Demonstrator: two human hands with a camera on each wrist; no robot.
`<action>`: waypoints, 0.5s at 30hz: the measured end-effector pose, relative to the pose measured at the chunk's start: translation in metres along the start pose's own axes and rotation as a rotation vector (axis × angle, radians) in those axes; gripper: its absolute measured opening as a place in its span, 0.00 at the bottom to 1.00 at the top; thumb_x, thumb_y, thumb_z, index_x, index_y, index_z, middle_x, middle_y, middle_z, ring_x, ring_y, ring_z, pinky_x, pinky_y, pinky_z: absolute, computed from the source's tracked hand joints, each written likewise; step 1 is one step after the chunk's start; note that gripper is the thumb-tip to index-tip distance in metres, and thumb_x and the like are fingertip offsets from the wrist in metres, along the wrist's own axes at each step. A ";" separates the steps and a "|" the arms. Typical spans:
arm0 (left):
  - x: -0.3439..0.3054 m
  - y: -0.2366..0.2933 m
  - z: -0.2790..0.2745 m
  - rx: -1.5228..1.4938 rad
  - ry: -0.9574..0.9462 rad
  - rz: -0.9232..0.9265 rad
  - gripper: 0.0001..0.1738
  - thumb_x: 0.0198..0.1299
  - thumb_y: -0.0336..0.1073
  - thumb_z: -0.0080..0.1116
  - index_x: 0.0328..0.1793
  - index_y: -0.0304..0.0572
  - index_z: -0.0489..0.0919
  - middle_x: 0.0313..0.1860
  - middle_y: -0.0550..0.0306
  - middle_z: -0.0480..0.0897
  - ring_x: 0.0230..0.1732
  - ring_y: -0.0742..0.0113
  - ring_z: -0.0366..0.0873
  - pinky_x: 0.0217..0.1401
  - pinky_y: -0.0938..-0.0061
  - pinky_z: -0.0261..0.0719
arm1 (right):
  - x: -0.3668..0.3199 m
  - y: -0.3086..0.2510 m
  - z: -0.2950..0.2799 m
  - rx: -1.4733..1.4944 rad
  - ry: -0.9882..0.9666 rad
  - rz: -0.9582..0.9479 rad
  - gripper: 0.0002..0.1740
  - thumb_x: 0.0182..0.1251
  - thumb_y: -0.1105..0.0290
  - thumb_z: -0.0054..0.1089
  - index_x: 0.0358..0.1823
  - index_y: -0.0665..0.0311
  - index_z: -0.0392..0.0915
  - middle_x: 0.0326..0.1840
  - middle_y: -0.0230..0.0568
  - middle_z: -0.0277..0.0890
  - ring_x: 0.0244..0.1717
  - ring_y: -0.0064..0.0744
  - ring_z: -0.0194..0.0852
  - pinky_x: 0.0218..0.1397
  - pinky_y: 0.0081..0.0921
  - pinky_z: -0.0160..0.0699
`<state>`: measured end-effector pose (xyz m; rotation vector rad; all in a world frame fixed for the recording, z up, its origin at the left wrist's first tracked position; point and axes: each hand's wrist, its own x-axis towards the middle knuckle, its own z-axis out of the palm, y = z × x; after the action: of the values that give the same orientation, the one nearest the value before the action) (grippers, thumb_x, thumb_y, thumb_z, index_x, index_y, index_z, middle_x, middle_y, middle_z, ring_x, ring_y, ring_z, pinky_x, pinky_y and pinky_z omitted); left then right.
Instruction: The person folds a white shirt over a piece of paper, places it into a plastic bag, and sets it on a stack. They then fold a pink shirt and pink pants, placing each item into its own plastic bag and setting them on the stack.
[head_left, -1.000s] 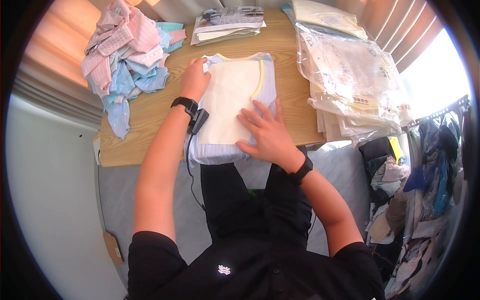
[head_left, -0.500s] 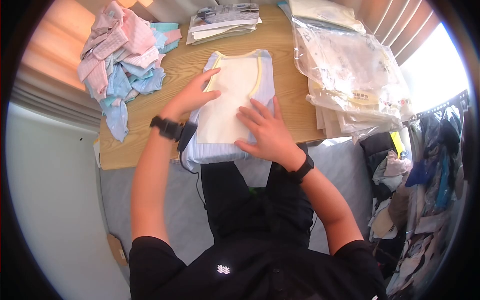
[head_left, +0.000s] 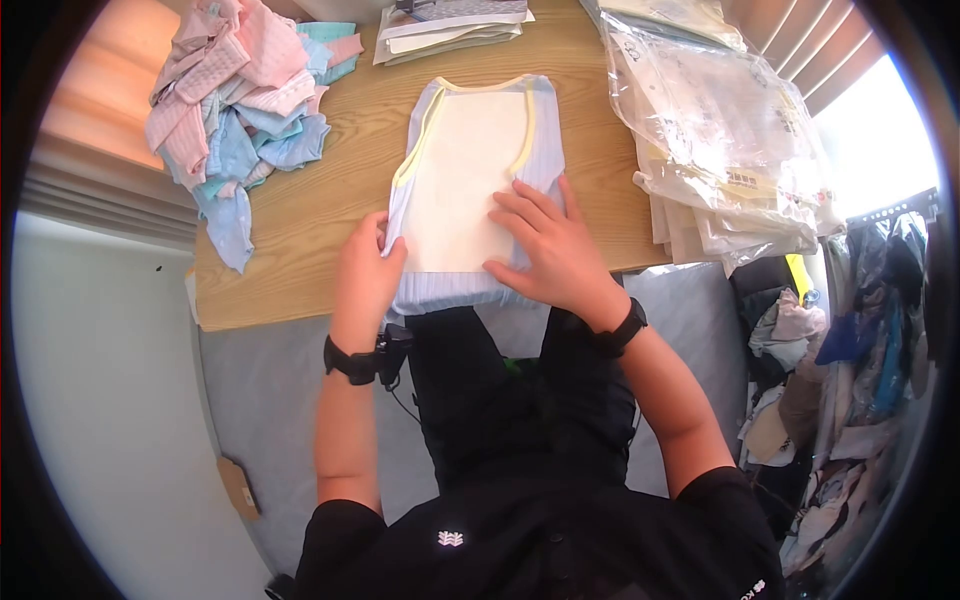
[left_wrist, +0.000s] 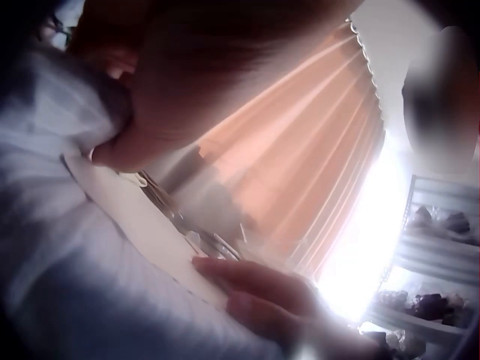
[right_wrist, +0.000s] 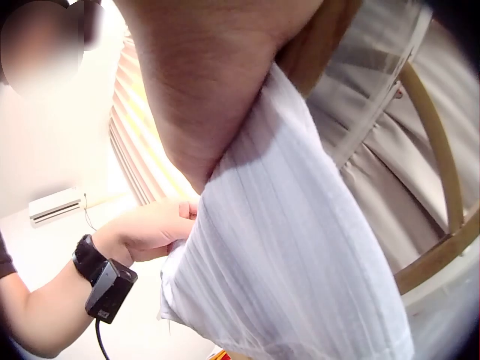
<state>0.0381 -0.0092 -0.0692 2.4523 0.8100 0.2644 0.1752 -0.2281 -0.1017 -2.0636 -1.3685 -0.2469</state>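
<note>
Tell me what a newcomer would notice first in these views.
The pale blue ribbed garment with yellow trim lies at the middle of the wooden table, a cream sheet on top; the right hand presses flat on the sheet and the left hand grips the garment's near left edge. A heap of pink and blue clothes sits far left, a stack of clear plastic bags to the right.

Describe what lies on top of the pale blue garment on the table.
A cream sheet lies on the pale blue garment, with the right hand pressed flat on its lower right. The fabric beneath the sheet is covered.
</note>
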 end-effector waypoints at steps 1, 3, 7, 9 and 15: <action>-0.004 0.008 0.001 0.026 0.044 0.061 0.23 0.58 0.31 0.63 0.61 0.35 0.77 0.42 0.44 0.80 0.43 0.50 0.82 0.45 0.60 0.79 | 0.000 0.000 0.000 0.002 0.001 -0.001 0.28 0.56 0.55 0.71 0.56 0.60 0.79 0.66 0.37 0.75 0.74 0.42 0.65 0.80 0.60 0.45; -0.012 0.018 0.009 0.052 0.095 0.173 0.23 0.58 0.30 0.62 0.60 0.35 0.78 0.43 0.45 0.79 0.42 0.51 0.81 0.45 0.61 0.79 | 0.000 0.000 0.000 0.004 0.002 0.001 0.27 0.57 0.55 0.71 0.56 0.60 0.79 0.66 0.38 0.75 0.74 0.42 0.65 0.80 0.59 0.46; -0.029 0.035 0.020 0.043 -0.023 0.355 0.23 0.58 0.29 0.63 0.61 0.37 0.79 0.47 0.48 0.78 0.44 0.53 0.81 0.48 0.64 0.79 | 0.001 -0.001 0.000 0.014 -0.005 0.005 0.27 0.57 0.55 0.71 0.55 0.60 0.79 0.66 0.38 0.75 0.74 0.43 0.64 0.80 0.57 0.48; -0.040 0.047 0.011 0.071 -0.092 0.444 0.24 0.58 0.29 0.64 0.62 0.39 0.79 0.52 0.49 0.80 0.51 0.53 0.80 0.54 0.64 0.78 | 0.001 0.000 0.001 0.017 0.008 0.001 0.26 0.58 0.55 0.71 0.54 0.60 0.79 0.66 0.38 0.75 0.74 0.43 0.65 0.79 0.57 0.50; -0.058 0.036 -0.005 -0.143 0.135 0.325 0.25 0.56 0.30 0.67 0.62 0.38 0.78 0.61 0.47 0.78 0.60 0.48 0.76 0.60 0.62 0.75 | -0.001 0.002 0.002 0.033 0.044 0.005 0.22 0.60 0.56 0.68 0.51 0.60 0.80 0.62 0.39 0.76 0.72 0.44 0.66 0.78 0.56 0.53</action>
<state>0.0079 -0.0666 -0.0463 2.4404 0.4242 0.5921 0.1764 -0.2281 -0.1050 -2.0223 -1.3321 -0.2646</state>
